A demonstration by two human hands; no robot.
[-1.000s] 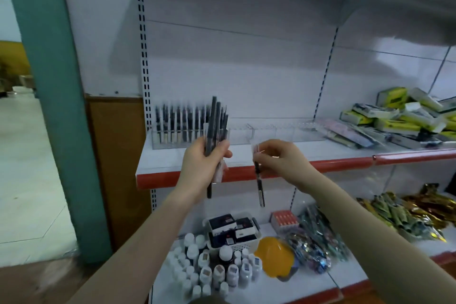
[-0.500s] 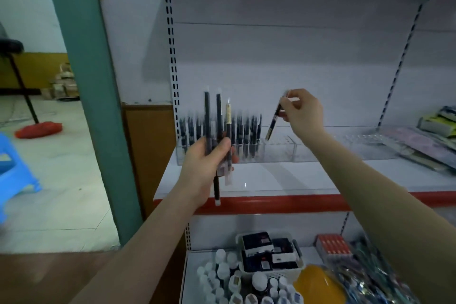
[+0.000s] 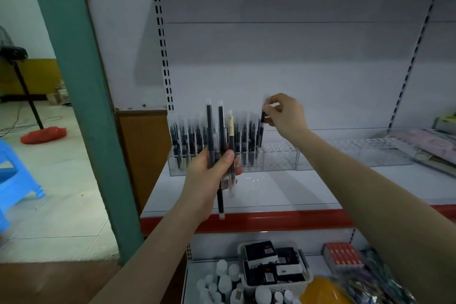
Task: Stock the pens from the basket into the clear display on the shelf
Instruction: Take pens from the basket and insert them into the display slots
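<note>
Above the clear display (image 3: pixel 278 159), the right hand (image 3: pixel 286 116) pinches one pen (image 3: pixel 262 122) upright, while the left hand (image 3: pixel 209 175), fingers curled, grips a pen bundle (image 3: pixel 219 136) before it.

You have open holes in the display (image 3: pixel 278 155) right of the standing pens (image 3: pixel 244 140); the shelf (image 3: pixel 283 190) in front lies bare.

Lower shelf: white basket (image 3: pixel 306 279) of black-and-white boxes, white-capped bottles (image 3: pixel 223 281) beside it, red packet (image 3: pixel 343 257), yellow object (image 3: pixel 325 291). Left: teal post (image 3: pixel 81 96), blue stool (image 3: pixel 14 180), red mop head (image 3: pixel 44 134) on tiled floor.
</note>
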